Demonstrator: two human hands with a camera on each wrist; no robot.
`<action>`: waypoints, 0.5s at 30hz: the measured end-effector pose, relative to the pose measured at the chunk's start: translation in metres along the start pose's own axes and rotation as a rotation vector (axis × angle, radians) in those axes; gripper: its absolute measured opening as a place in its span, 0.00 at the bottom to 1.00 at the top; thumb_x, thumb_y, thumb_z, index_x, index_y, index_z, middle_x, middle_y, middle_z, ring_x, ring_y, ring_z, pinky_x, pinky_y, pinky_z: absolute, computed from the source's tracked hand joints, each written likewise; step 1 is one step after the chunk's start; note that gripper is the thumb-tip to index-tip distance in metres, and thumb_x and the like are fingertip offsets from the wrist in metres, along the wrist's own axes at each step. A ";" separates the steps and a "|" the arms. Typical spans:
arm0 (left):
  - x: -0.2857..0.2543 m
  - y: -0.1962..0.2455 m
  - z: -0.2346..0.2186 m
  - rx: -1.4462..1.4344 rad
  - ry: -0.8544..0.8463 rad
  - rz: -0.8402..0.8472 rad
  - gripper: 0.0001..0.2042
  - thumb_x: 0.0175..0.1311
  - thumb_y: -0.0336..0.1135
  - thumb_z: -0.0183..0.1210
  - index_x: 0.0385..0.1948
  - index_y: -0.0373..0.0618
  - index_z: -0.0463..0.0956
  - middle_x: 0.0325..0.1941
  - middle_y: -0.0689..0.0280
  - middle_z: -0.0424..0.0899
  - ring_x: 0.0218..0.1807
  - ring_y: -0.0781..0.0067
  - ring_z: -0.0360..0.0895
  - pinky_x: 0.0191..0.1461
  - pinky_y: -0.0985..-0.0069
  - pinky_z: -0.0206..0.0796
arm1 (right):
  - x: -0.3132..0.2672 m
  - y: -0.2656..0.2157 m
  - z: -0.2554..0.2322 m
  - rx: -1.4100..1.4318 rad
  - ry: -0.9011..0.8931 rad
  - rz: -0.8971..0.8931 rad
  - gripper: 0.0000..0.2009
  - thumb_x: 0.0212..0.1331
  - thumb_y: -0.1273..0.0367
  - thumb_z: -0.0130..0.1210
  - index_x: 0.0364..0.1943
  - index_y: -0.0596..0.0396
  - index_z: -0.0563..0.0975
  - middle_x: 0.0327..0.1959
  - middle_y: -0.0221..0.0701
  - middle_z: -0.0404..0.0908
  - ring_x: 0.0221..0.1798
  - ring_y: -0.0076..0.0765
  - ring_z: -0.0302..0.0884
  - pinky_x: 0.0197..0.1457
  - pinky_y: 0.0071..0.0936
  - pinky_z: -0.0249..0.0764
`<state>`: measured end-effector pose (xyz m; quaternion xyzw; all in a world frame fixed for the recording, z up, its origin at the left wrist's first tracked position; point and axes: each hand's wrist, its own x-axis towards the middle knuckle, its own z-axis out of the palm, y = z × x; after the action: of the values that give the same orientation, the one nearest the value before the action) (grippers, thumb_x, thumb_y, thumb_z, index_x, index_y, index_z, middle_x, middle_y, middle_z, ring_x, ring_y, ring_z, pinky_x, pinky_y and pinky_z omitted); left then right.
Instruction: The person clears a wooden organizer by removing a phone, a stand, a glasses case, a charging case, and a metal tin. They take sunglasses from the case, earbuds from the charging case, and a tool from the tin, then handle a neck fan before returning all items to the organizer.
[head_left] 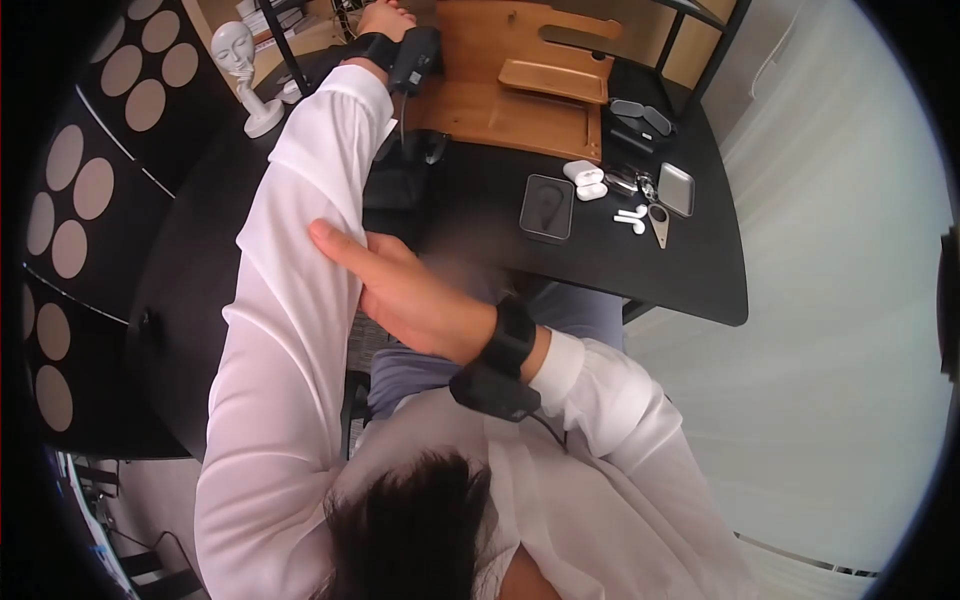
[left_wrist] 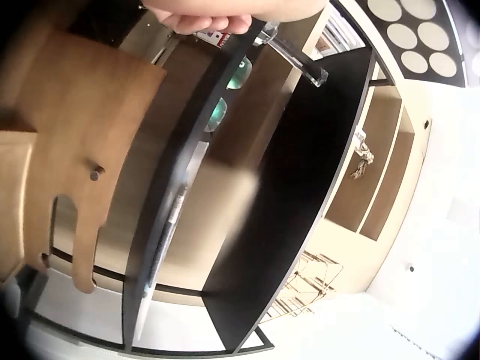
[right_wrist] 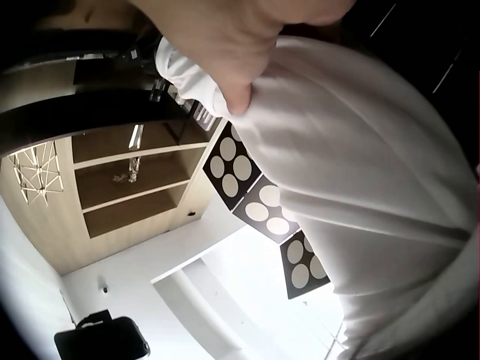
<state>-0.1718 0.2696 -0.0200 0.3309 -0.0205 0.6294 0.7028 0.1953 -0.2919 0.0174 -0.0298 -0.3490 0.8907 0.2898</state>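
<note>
Around the left forearm's white sleeve point(head_left: 300, 210), the right hand point(head_left: 420, 300) grips with its thumb on top, the fingers mostly hidden beneath. In the right wrist view that hand point(right_wrist: 232, 37) presses its thumb into the fabric of the sleeve point(right_wrist: 345, 135). Stretched out towards the shelf, the left hand point(head_left: 387, 18) is at the top of the head view. Its fingers look curled in the left wrist view, where the hand point(left_wrist: 217, 16) shows at the top edge; no object is visible in it.
A wooden stand point(head_left: 490, 115) is at the desk's back. On the black desk point(head_left: 690, 270) lie an open tin point(head_left: 547, 208), its lid point(head_left: 676, 189), a white earbud case point(head_left: 584, 174), earbuds point(head_left: 638, 226) and keys. A white head figure point(head_left: 262, 118) stands left, near the black shelf point(left_wrist: 300, 150).
</note>
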 end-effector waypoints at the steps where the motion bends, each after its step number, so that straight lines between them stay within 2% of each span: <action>1: -0.013 -0.008 0.003 -0.038 -0.035 -0.060 0.14 0.74 0.51 0.53 0.33 0.53 0.78 0.28 0.67 0.80 0.34 0.64 0.75 0.43 0.59 0.71 | 0.004 -0.001 -0.007 0.004 -0.034 0.022 0.28 0.71 0.52 0.59 0.64 0.60 0.73 0.59 0.32 0.81 0.61 0.28 0.78 0.66 0.30 0.72; 2: -0.026 -0.016 0.008 -0.076 -0.069 -0.122 0.13 0.74 0.50 0.54 0.35 0.53 0.78 0.30 0.68 0.81 0.34 0.65 0.76 0.44 0.60 0.72 | 0.007 -0.001 -0.010 0.009 -0.068 0.044 0.29 0.71 0.51 0.59 0.65 0.60 0.73 0.59 0.32 0.81 0.61 0.28 0.78 0.66 0.30 0.72; 5: -0.024 -0.045 0.077 0.060 0.630 0.304 0.09 0.77 0.38 0.52 0.45 0.48 0.79 0.35 0.72 0.82 0.33 0.79 0.76 0.39 0.83 0.70 | 0.011 -0.002 -0.010 0.037 -0.051 0.023 0.31 0.70 0.48 0.59 0.65 0.60 0.72 0.59 0.32 0.80 0.61 0.27 0.78 0.66 0.30 0.72; 6: -0.067 -0.077 0.088 -0.189 -0.007 0.158 0.11 0.74 0.48 0.54 0.39 0.53 0.80 0.33 0.67 0.83 0.37 0.66 0.79 0.44 0.63 0.75 | 0.006 -0.001 -0.005 0.007 -0.026 0.048 0.32 0.70 0.48 0.59 0.66 0.60 0.72 0.59 0.32 0.80 0.61 0.27 0.78 0.66 0.30 0.72; 8: -0.058 -0.054 0.089 -0.094 0.115 0.150 0.11 0.73 0.47 0.56 0.39 0.52 0.80 0.33 0.67 0.83 0.36 0.66 0.79 0.41 0.64 0.75 | -0.009 0.006 0.007 -0.049 0.025 0.107 0.33 0.70 0.47 0.58 0.66 0.60 0.72 0.59 0.32 0.80 0.60 0.28 0.79 0.66 0.30 0.73; 9: -0.054 -0.045 0.091 -0.046 0.178 0.145 0.11 0.72 0.47 0.57 0.39 0.51 0.80 0.33 0.67 0.83 0.36 0.66 0.79 0.39 0.65 0.76 | -0.011 0.006 0.005 -0.088 -0.006 0.114 0.33 0.70 0.47 0.58 0.66 0.60 0.72 0.60 0.32 0.80 0.60 0.28 0.79 0.65 0.31 0.73; 10: -0.059 -0.049 0.106 -0.141 0.198 0.182 0.07 0.72 0.41 0.56 0.35 0.51 0.78 0.29 0.68 0.80 0.30 0.68 0.76 0.34 0.66 0.75 | -0.012 0.004 0.001 -0.126 -0.037 0.122 0.33 0.70 0.46 0.57 0.66 0.60 0.71 0.60 0.32 0.80 0.61 0.28 0.78 0.65 0.31 0.73; 13: -0.068 -0.041 0.133 -0.006 0.484 0.157 0.06 0.70 0.35 0.53 0.31 0.51 0.75 0.24 0.69 0.75 0.25 0.70 0.73 0.27 0.68 0.72 | -0.005 0.006 -0.008 -0.142 -0.109 0.072 0.35 0.70 0.44 0.56 0.67 0.60 0.71 0.60 0.32 0.80 0.60 0.28 0.78 0.64 0.32 0.74; 14: -0.099 -0.068 0.183 0.042 0.457 0.127 0.06 0.68 0.31 0.50 0.29 0.50 0.72 0.22 0.69 0.71 0.23 0.72 0.71 0.23 0.73 0.69 | -0.001 0.008 -0.008 -0.129 -0.128 0.040 0.35 0.70 0.43 0.55 0.67 0.60 0.71 0.60 0.32 0.80 0.60 0.28 0.79 0.64 0.32 0.74; 15: -0.092 -0.073 0.200 0.054 0.544 0.146 0.06 0.68 0.31 0.49 0.28 0.49 0.71 0.22 0.69 0.70 0.23 0.73 0.70 0.23 0.75 0.68 | -0.003 0.014 -0.003 -0.114 -0.072 0.055 0.35 0.71 0.44 0.55 0.66 0.60 0.72 0.59 0.32 0.81 0.59 0.27 0.79 0.63 0.31 0.74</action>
<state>-0.0481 0.0918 0.0627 0.1660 0.1617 0.7443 0.6263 0.1918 -0.3003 0.0061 -0.0238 -0.4083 0.8775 0.2504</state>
